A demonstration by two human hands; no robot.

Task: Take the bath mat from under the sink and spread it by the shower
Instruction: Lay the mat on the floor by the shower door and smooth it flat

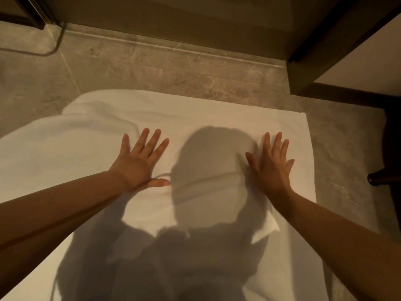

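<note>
A white bath mat [195, 114] lies spread flat on the grey stone floor, filling most of the lower view. Its far left corner is rumpled and slightly bunched, and a crease runs across the middle between my hands. My left hand [138, 161] rests palm down on the mat with fingers apart. My right hand [271, 164] also lies flat on the mat, fingers spread, near the mat's right side. Neither hand holds anything. My shadow falls over the mat's middle and near part.
A raised stone threshold [173, 43] runs across the floor just beyond the mat. A dark wooden cabinet [338, 51] stands at the right, with a dark furniture foot [377, 179] on the floor. A dark frame and a thin hose [52, 40] are at the far left.
</note>
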